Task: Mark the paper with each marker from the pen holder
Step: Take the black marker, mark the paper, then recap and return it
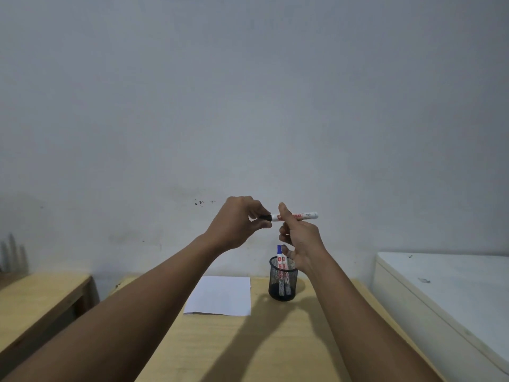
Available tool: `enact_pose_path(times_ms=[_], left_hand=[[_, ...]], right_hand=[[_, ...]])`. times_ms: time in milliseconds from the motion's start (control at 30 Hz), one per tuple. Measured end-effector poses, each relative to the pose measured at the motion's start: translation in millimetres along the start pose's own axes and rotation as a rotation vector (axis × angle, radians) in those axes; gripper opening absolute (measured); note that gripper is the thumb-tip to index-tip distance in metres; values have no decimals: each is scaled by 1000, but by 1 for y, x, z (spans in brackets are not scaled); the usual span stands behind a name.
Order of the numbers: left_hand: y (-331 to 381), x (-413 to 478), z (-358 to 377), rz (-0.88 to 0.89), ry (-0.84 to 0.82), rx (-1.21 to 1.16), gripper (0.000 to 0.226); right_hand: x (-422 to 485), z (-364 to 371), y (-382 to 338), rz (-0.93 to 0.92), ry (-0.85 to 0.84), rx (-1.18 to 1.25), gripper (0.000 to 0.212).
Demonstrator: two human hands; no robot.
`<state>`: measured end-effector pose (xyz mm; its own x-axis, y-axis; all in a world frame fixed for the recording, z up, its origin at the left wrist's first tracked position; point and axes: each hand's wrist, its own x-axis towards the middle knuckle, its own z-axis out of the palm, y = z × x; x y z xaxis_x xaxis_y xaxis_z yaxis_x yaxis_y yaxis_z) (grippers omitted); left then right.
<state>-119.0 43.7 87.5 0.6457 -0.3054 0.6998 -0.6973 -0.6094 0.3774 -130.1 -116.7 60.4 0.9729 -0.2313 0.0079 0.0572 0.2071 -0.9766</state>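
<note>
One marker (300,216) is held level in the air, above and well clear of the surface (275,340). Its white barrel is gripped by the right hand (300,238), fingers closed around it; its black cap (265,217) is pinched by the fingertips of the left hand (237,221). Below, a black mesh holder (283,282) is partly hidden by the right hand. Two markers (282,260) seem to stand in it, one blue-capped. One sheet of paper (220,296) lies just left of the holder. A white cabinet (446,293) stands at right.
</note>
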Motion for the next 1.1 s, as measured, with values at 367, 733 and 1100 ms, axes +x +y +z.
enact_pose_path(times_ms=[367,733,1100], left_hand=[[-8,8,22,-148,7,-105,18],[-25,8,44,-43,21,-55,16],[-25,36,81,-286,35,-358,30]], right_hand=[[23,-12,9,-109,-136,297,16],[27,-15,26,4,79,147,55],[67,-38,38,-543,38,-701,17]])
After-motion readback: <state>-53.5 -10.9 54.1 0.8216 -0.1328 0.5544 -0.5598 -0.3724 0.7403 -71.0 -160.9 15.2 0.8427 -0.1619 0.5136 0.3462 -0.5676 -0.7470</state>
